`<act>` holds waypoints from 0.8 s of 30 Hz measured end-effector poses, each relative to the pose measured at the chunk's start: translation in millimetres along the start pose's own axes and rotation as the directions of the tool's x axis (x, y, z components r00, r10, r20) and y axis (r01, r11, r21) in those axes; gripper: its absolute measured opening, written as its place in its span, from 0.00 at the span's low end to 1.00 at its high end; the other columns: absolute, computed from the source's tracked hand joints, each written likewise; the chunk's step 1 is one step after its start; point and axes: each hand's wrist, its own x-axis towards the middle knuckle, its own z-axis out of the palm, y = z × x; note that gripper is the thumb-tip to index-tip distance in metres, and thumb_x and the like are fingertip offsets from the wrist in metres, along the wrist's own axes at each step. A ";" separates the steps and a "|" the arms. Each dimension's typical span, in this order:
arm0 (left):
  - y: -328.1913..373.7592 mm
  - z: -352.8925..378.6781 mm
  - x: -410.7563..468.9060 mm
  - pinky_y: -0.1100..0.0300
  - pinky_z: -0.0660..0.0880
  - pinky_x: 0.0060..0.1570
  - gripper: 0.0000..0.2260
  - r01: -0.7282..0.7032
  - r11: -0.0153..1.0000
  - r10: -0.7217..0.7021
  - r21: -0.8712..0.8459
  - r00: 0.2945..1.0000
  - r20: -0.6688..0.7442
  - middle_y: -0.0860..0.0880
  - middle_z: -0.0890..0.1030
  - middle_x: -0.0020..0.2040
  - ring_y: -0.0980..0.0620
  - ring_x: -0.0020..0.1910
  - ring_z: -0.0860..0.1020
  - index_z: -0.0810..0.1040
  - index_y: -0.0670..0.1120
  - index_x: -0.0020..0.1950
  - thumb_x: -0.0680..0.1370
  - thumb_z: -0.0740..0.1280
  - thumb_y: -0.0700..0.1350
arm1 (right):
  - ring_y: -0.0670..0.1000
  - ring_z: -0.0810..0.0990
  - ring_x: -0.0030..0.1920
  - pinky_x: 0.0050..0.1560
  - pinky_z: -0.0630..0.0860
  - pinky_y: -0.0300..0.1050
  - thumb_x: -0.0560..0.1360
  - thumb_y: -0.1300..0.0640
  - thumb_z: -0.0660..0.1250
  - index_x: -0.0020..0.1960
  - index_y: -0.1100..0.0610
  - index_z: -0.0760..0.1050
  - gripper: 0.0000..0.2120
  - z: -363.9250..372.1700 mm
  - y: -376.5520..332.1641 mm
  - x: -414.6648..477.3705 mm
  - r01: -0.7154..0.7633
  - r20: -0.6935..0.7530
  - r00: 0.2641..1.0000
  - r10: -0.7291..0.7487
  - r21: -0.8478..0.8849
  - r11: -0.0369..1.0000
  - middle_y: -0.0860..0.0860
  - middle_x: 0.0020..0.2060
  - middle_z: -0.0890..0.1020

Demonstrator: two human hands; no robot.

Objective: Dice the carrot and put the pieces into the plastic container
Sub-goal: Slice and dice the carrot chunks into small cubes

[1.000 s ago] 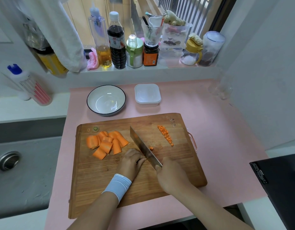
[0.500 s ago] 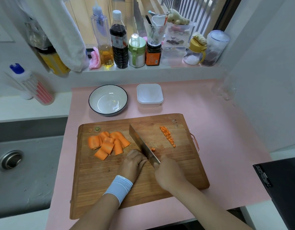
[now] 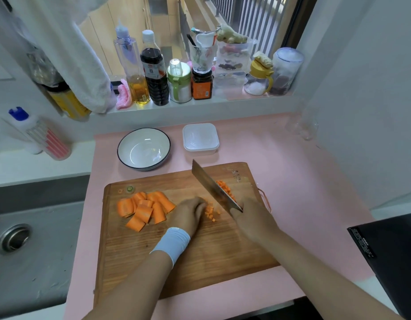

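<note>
A wooden cutting board (image 3: 200,262) lies on a pink mat (image 3: 297,181), and both hands work at its middle. The right hand (image 3: 253,221) is clenched around the handle of a cleaver (image 3: 213,188). The broad blade runs away from the hand toward the far left, and its tip stands over the board's far edge. The left hand (image 3: 188,213), with a pale blue wristband (image 3: 174,241) below it, rests on the board just left of the blade. Its fingers are curled with the knuckles toward the steel, and whether they pin down any carrot underneath cannot be told. A few small carrot dice (image 3: 210,211) lie between the two hands. A second heap of diced carrot (image 3: 225,188) sits just right of the blade, partly hidden by it. Further left on the board, a cluster of larger carrot slabs (image 3: 144,207) lies uncut, overlapping one another. The plastic container (image 3: 200,139) stands on the mat beyond the board's far edge, well apart from the carrot. A white bowl (image 3: 144,148) with a dark rim sits just to its left. A steel sink (image 3: 26,239) lies to the left of the mat, and bottles and jars (image 3: 153,77) line the windowsill at the far side.
</note>
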 end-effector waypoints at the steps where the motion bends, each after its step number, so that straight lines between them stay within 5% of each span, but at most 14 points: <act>1: 0.2 -5.0 -0.9 0.60 0.72 0.50 0.05 0.042 0.995 -0.048 -0.091 0.997 -0.063 0.51 0.82 0.46 0.51 0.47 0.78 0.81 0.49 0.50 0.79 0.65 0.45 | 0.41 0.71 0.36 0.31 0.63 0.37 0.83 0.49 0.61 0.49 0.49 0.68 0.06 -2.7 3.0 -0.9 0.021 -0.032 0.999 -0.023 -0.062 0.998 0.42 0.37 0.72; 4: -5.6 -27.7 -10.2 0.62 0.68 0.49 0.06 0.076 0.953 -0.198 -0.295 0.890 -0.411 0.52 0.79 0.44 0.49 0.46 0.77 0.78 0.47 0.47 0.78 0.62 0.41 | 0.41 0.70 0.32 0.28 0.63 0.40 0.82 0.48 0.61 0.48 0.47 0.64 0.08 -9.6 12.4 -8.6 0.128 -0.068 0.986 -0.149 -0.248 0.960 0.43 0.35 0.72; 7: -6.3 -51.4 -20.0 0.61 0.67 0.47 0.07 -0.107 0.979 0.002 -0.175 0.858 -0.514 0.52 0.76 0.42 0.51 0.44 0.73 0.74 0.47 0.43 0.73 0.58 0.39 | 0.43 0.66 0.30 0.26 0.60 0.39 0.81 0.52 0.62 0.50 0.48 0.65 0.05 -8.1 19.4 -12.2 0.226 -0.052 0.963 -0.263 -0.370 0.901 0.44 0.37 0.72; 10: 4.8 -55.0 -14.8 0.61 0.68 0.47 0.11 -0.277 0.949 0.247 -0.148 0.950 -0.192 0.58 0.74 0.40 0.55 0.44 0.73 0.73 0.55 0.40 0.68 0.57 0.40 | 0.45 0.61 0.26 0.23 0.51 0.40 0.75 0.58 0.70 0.49 0.52 0.72 0.07 -3.6 21.2 -12.2 0.305 -0.043 0.933 -0.359 -0.439 0.845 0.47 0.32 0.72; 15: 30.3 -25.9 10.0 0.53 0.69 0.61 0.14 -0.158 0.987 0.161 -0.041 0.908 0.386 0.59 0.76 0.51 0.55 0.56 0.71 0.77 0.61 0.48 0.73 0.58 0.44 | 0.48 0.66 0.21 0.23 0.45 0.38 0.65 0.61 0.77 0.46 0.54 0.76 0.13 3.3 25.9 -8.2 0.385 0.056 0.900 -0.433 -0.568 0.727 0.47 0.24 0.73; 17: 36.5 -19.7 17.9 0.54 0.65 0.66 0.15 -0.116 0.993 0.101 0.003 0.877 0.471 0.55 0.75 0.57 0.54 0.60 0.69 0.78 0.55 0.57 0.76 0.58 0.41 | 0.49 0.67 0.18 0.23 0.45 0.37 0.60 0.60 0.79 0.45 0.55 0.78 0.17 9.7 29.9 -5.2 0.392 0.051 0.888 -0.457 -0.603 0.695 0.47 0.22 0.71; 20: 36.9 -18.0 26.3 0.56 0.62 0.69 0.19 -0.102 0.994 0.065 0.048 0.864 0.500 0.53 0.74 0.62 0.53 0.64 0.68 0.76 0.53 0.63 0.77 0.59 0.38 | 0.51 0.69 0.18 0.20 0.57 0.39 0.59 0.62 0.79 0.46 0.56 0.78 0.17 18.3 34.1 -2.6 0.407 0.018 0.867 -0.499 -0.603 0.686 0.49 0.21 0.71; 24: 37.5 -23.4 24.5 0.61 0.66 0.62 0.17 -0.044 0.999 0.045 -0.011 0.923 0.382 0.57 0.75 0.53 0.53 0.58 0.73 0.78 0.56 0.52 0.74 0.59 0.35 | 0.51 0.68 0.17 0.20 0.57 0.39 0.58 0.62 0.80 0.42 0.56 0.72 0.20 16.3 31.5 -4.6 0.435 0.029 0.861 -0.507 -0.557 0.707 0.49 0.21 0.71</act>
